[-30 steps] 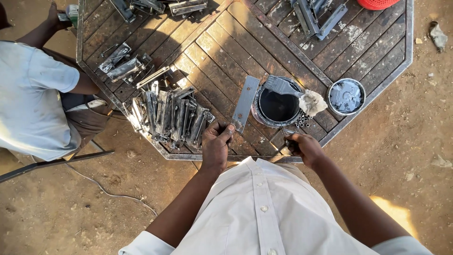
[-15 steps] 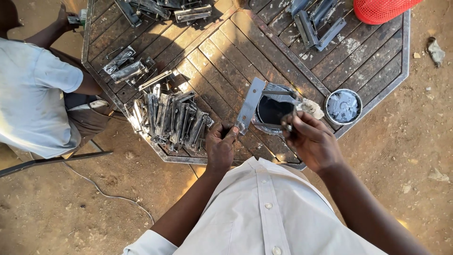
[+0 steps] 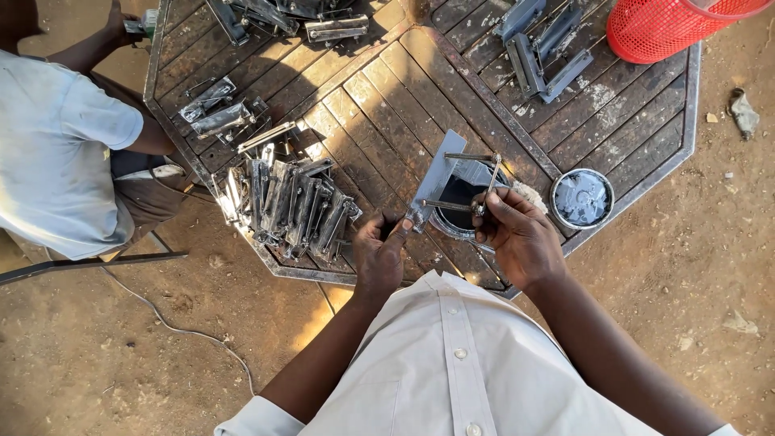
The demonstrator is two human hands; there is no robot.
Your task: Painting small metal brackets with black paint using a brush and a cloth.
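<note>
Mid-step, apparently fitting/coating: left hand (image 3: 379,257) closed on lower end of flat metal plate (image 3: 436,182), tilted over round black tin (image 3: 462,202) at table (image 3: 646,137) edge. Right hand (image 3: 521,234) pinches thin rod bracket (image 3: 476,182) against plate. Next calls for steady alignment. Tin contents, joint hidden; co-worker cut off left.

Over the slatted wooden worktop (image 3: 387,89), the left hand (image 3: 379,257) grips a flat metal plate (image 3: 433,182) by its lower end while the right hand (image 3: 521,236) pinches thin metal rods (image 3: 472,182) against it above a dark round tin (image 3: 460,206).
</note>
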